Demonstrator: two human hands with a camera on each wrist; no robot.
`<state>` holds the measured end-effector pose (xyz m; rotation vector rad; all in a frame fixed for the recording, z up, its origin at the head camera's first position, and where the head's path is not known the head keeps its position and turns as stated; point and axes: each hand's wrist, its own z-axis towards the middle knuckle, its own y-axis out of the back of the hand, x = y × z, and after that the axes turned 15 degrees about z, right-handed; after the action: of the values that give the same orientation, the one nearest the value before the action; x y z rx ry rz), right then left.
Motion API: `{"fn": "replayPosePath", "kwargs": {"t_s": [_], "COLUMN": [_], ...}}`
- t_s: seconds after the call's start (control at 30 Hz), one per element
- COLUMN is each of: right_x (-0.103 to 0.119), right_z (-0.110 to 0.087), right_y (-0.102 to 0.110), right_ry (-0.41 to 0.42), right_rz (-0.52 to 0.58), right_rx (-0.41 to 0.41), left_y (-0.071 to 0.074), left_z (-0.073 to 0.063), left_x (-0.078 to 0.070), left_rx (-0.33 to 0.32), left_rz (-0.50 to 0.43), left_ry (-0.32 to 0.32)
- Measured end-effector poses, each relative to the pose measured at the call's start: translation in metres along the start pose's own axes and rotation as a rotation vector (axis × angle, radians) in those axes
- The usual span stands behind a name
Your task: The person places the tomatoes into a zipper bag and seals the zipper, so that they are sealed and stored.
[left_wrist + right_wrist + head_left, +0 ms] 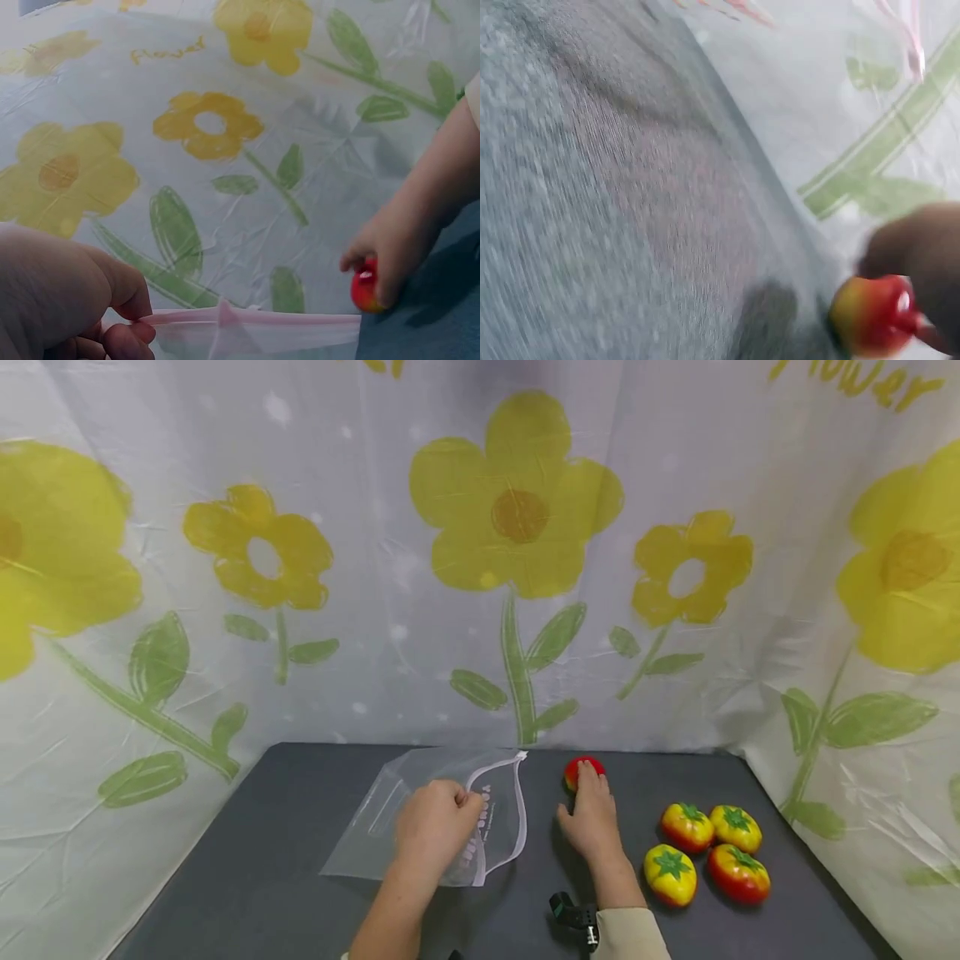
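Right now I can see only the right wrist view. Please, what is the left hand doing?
Observer: The left hand pinches the edge of a clear bag.
Operator: Thank you. Besides the red-and-yellow fruit, are there some others?
Observer: Yes, four more fruits lie grouped to the right of the right hand.
Operator: And what do they have on top?
Observer: All four show green leaf shapes there.
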<state>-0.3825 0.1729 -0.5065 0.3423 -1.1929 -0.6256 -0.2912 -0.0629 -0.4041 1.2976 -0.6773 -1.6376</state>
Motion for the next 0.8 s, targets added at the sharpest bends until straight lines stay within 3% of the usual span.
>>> {"fn": "replayPosePath", "kwargs": {"t_s": [0.07, 0.17, 0.33, 0.57, 0.8], "right_x": [0.003, 0.011, 0.016, 0.018, 0.022], "right_z": [-0.001, -0.005, -0.013, -0.013, -0.013], "right_y": [0.002, 0.007, 0.014, 0.022, 0.036], "right_ry": [-0.002, -0.088, -0.2, -0.135, -0.139], "right_rz": [-0.03, -0.061, -0.101, -0.135, -0.052], "right_rx": [-0.085, -0.157, -0.028, 0.116, 0.258], "left_y": [0.0, 0.001, 0.003, 0.003, 0.003], "left_z": [-0.001, -0.002, -0.003, -0.002, 0.001], "left_x": [-0.002, -0.003, -0.003, -0.002, 0.002], "left_rx": [-0.001, 0.004, 0.023, 0.024, 0.016], "left_rz": [0.007, -0.003, -0.036, -0.04, -0.037], "left_ry": [0.0, 0.005, 0.024, 0.015, 0.015]}}
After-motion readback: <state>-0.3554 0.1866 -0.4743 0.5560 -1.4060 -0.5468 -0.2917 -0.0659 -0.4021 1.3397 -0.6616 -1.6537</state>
